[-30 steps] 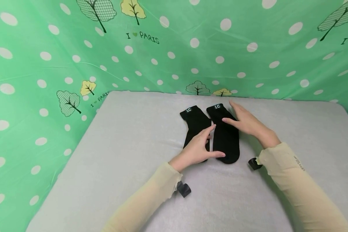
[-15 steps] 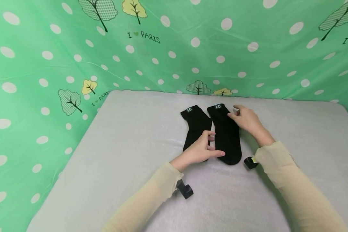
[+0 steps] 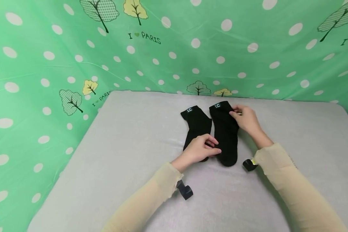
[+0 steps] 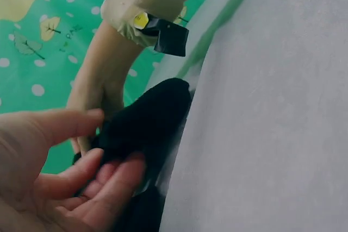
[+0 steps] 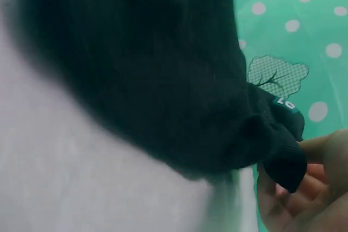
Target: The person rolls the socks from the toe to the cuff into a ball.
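Two black socks with small "LC" labels lie side by side on the grey table [image 3: 127, 154]. The left sock [image 3: 195, 127] lies flat and untouched. My left hand [image 3: 216, 147] pinches the right sock [image 3: 225, 138] at its lower left edge, near the toe. My right hand [image 3: 235, 113] pinches the same sock at its upper right edge, just under the cuff. In the left wrist view my curled fingers [image 4: 114, 180] close on the sock's toe end [image 4: 149, 120]. The right wrist view shows the bunched cuff [image 5: 277, 150] held by my fingertips [image 5: 310, 183].
A green dotted cloth with tree prints [image 3: 61, 64] hangs behind the table and down its left side. The table's far edge runs just beyond the sock cuffs. Black wrist camera mounts [image 3: 185, 190] [image 3: 248, 165] hang under both sleeves.
Both hands lay flat on the right sock a second ago; now their fingers have curled and pinch its edges. The cuff end has shifted slightly away from me.
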### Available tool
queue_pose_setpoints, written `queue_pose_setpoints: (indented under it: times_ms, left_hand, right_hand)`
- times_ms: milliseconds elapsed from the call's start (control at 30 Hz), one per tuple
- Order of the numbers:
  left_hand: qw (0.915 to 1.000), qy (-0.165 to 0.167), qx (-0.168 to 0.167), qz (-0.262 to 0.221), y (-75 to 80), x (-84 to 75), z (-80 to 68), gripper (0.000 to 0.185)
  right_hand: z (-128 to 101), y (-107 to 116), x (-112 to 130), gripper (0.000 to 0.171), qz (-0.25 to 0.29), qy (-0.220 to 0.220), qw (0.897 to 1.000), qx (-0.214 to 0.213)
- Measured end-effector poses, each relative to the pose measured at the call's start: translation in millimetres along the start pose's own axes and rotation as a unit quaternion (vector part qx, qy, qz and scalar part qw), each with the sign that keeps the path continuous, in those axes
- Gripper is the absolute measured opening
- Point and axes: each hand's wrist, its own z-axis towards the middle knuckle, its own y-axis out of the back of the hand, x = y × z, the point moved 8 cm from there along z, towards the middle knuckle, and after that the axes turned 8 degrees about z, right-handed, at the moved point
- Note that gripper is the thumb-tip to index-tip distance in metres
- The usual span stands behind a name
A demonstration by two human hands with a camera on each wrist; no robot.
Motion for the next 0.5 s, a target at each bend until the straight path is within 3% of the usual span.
queue_pose_setpoints:
  times_ms: [200,500]
  left_hand:
    - [0.9954,0.001,-0.021,-0.093,16.0,6.6,-6.9,0.017]
    - [0.9918,0.032,-0.029,-0.12,47.5,28.4,-30.2,0.018]
  right_hand:
    - [-2,1,20,0.035,0.054,0.03,0.998,-0.018]
    - [7,-27,48,0.034,0.103,0.047,0.993,0.012]
